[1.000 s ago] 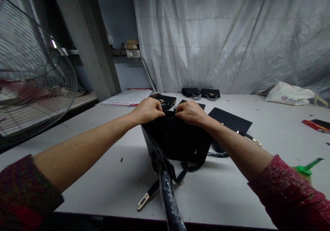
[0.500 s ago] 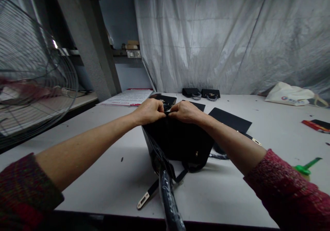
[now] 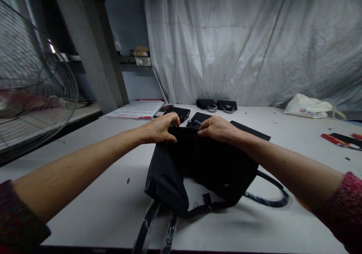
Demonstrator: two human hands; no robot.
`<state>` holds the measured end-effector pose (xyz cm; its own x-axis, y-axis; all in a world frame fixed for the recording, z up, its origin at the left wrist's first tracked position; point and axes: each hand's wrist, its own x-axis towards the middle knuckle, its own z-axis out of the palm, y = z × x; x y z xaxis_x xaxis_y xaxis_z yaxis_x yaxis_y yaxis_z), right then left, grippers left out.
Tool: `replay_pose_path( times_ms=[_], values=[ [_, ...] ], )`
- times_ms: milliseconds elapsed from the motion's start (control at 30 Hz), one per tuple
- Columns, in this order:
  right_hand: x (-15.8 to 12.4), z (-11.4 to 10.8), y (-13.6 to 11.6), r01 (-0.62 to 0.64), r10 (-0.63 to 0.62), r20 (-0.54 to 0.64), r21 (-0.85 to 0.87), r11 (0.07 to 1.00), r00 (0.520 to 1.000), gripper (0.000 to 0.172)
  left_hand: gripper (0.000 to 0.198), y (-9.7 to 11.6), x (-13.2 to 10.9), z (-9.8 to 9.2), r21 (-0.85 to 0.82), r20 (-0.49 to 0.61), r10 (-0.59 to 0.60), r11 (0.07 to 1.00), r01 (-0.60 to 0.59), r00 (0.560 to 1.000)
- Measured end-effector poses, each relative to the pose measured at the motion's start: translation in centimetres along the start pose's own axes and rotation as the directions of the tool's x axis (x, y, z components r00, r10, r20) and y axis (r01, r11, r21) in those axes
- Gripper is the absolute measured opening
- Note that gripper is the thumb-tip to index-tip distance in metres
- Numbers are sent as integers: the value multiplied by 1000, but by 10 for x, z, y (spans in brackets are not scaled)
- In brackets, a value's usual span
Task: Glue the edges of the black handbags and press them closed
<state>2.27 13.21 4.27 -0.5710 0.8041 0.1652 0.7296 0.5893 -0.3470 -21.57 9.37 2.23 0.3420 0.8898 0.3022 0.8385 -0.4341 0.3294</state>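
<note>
A large black bag (image 3: 217, 163) is tilted over the table in the middle of the view, with plastic-wrapped handles hanging at the front and at its right side. At the left part of its top edge is my left hand (image 3: 161, 128), thumb and fingers apart around the edge. My right hand (image 3: 216, 128) pinches the same edge farther right, its fingertips hidden behind the fabric. A small metal emblem (image 3: 226, 185) shows faintly on the dark panel.
Small black bags (image 3: 227, 105) stand at the back of the white table (image 3: 98, 171). Printed sheets (image 3: 132, 109) lie back left, beyond a wire fan guard (image 3: 63, 95). A white cloth bag (image 3: 307, 106) and a red packet (image 3: 335, 140) are on the right.
My hands have moved apart along the top edge, and the left fingers have opened. The bag has spread wider, its handles now showing at both sides.
</note>
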Motion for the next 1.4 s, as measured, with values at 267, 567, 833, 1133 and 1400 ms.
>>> replay_pose_path(
  times_ms=[267, 567, 833, 1133, 1400],
  values=[
    [1, 1, -2, -1, 1, 42, 8, 1000, 999, 17, 28, 3, 3, 4, -102, -32, 39, 994, -42, 999],
    [-1, 0, -1, 14, -15, 51, 10, 1000, 999, 19, 12, 10, 5, 3, -18, -67, 94, 995, -95, 993],
    [-4, -2, -5, 18, -17, 58, -11, 1000, 998, 19, 12, 18, 9, 1, 49, -57, 183, 982, -180, 982],
    [-7, -2, -4, 29, -28, 42, -16, 999, 999, 19, 3, 23, 12, 1, 39, -69, 181, 983, -179, 981],
    [-7, -3, -6, 32, -31, 39, -35, 999, 999, 20, 6, 20, 12, -2, 38, -48, 74, 997, -72, 996]
  ],
)
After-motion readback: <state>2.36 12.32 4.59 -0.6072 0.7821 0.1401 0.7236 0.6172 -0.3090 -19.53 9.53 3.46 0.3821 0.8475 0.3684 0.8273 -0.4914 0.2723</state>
